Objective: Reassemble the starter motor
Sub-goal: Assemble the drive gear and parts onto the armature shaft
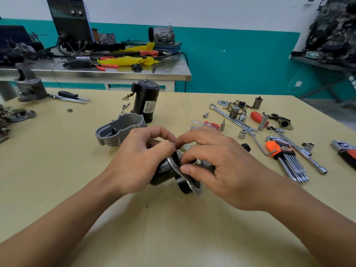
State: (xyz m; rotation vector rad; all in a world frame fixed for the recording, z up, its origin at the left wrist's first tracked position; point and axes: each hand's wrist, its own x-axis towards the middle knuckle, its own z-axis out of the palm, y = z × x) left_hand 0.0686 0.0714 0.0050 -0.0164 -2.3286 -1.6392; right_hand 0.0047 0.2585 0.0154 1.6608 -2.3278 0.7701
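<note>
A black starter subassembly [163, 176] with a grey metal flange plate [194, 186] lies on the yellow table at the centre. My left hand [140, 158] grips its black body from the left. My right hand [217, 162] pinches the flange edge between thumb and fingers. Both hands hide much of the part. Just behind them lies the grey aluminium nose housing [119, 130], open side up. The black motor body [146, 101] with a white label stands upright behind the housing.
Sockets, a spanner [231, 118], a red screwdriver [209, 124], an orange hex key set [287, 157] and small motor parts are scattered at the right. Screwdrivers [71, 96] and grey castings lie at the left. A steel bench [107, 71] with cables stands behind.
</note>
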